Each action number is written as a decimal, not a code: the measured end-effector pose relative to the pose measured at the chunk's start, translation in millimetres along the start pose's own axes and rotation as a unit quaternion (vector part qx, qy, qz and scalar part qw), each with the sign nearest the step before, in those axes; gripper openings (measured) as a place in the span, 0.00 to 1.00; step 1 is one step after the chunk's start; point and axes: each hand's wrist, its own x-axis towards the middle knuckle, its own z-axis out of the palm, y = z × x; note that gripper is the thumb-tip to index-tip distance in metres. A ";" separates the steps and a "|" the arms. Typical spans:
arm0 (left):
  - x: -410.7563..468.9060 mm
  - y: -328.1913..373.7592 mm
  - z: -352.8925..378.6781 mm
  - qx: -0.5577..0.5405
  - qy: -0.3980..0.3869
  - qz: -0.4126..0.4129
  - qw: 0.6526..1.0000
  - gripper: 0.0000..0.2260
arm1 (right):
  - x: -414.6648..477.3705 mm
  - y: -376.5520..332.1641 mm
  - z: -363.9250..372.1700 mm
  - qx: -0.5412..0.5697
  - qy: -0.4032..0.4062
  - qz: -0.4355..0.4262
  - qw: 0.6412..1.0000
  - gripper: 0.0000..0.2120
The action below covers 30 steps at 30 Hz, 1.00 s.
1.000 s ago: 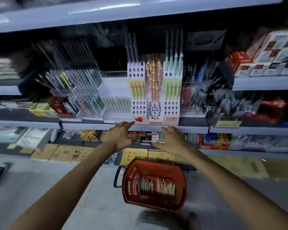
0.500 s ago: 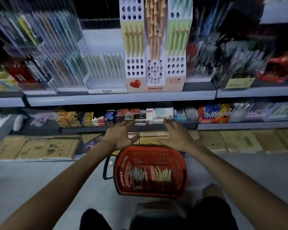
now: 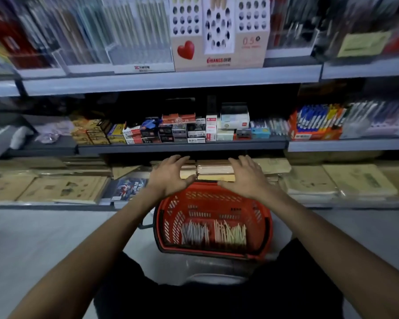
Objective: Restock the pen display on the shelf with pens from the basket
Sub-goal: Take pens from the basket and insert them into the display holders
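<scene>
A red plastic basket (image 3: pixel 171 215) stands on the floor below me. Inside it lie two bunches of pens (image 3: pixel 213 233), a grey-white one on the left and a peach and pale green one on the right. The white pen display (image 3: pixel 219 51) with a red heart and rows of round holes stands on the upper shelf; its top is cut off by the frame. My left hand (image 3: pixel 168 178) and my right hand (image 3: pixel 247 178) hover over the basket's far rim, palms down, fingers spread, holding nothing.
Clear pen racks (image 3: pixel 124 38) flank the display. The middle shelf (image 3: pixel 182 147) carries small boxes and a tray of blue markers (image 3: pixel 316 123). Brown paper pads (image 3: pixel 62 187) lie on the bottom shelf. Grey floor (image 3: pixel 44 245) surrounds the basket.
Both hands have dropped from the display's base down to the basket's far rim. My view has tilted downward, so the display has slid up and the basket looks larger.
</scene>
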 end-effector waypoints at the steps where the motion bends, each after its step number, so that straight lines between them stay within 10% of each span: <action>1: -8.6 2.6 5.0 0.001 0.003 -0.003 1.000 0.36 | -7.9 0.0 5.3 0.001 0.002 0.004 1.000 0.48; 18: -55.0 -13.8 65.6 -0.075 -0.030 -0.058 0.995 0.37 | -36.0 -3.5 57.4 0.023 -0.026 0.001 0.999 0.45; 30: -1.7 -48.6 215.9 -0.135 -0.195 -0.143 0.961 0.34 | 39.0 18.7 200.5 0.062 -0.225 0.058 0.971 0.38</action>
